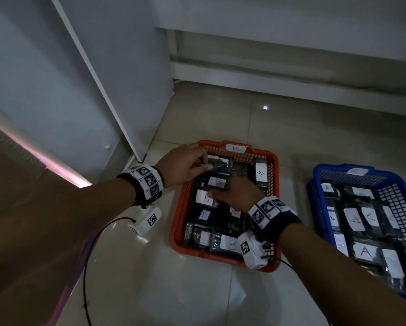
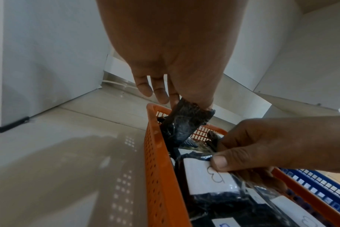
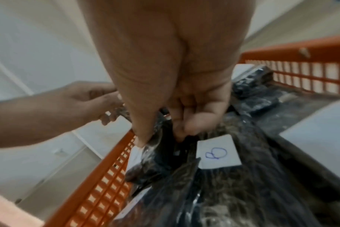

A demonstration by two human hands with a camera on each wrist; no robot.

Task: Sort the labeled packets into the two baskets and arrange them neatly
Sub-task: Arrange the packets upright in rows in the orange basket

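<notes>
Orange basket [image 1: 273, 175] sits on the tiled floor [image 1: 173, 290], tagged "B" on its far rim, packed w/ dark plastic packets carrying white "B" labels. Blue basket [image 1: 315, 196] stands just beside it on the right, holding dark packets marked "A" in rough rows.

Left hand [image 1: 185, 164] is at the far-left corner of the orange basket; thumb & fingers [image 2: 174, 98] pinch the top edge of a dark packet [image 2: 182, 124], which hangs tilted, lower end down among the others, by the corner wall. Two other fingers are loose, apart, touching nothing.

Right hand [image 1: 235, 192] reaches across the basket's middle. Thumb [image 2: 220, 163] presses on the upper edge of a B-labelled packet [image 2: 208, 179] that lies near the left wall; rt wrist view shows fingers [image 3: 186, 121] curled down & clamped on crinkled dark plastic next to another B label [image 3: 217, 152]. Whether that's the same packet, can't tell – view is blurred.

Both wrists wear black bands w/ square marker tags; white camera units [image 1: 253, 250] hang below them, black cable [image 1: 86, 267] trailing over the floor.
</notes>
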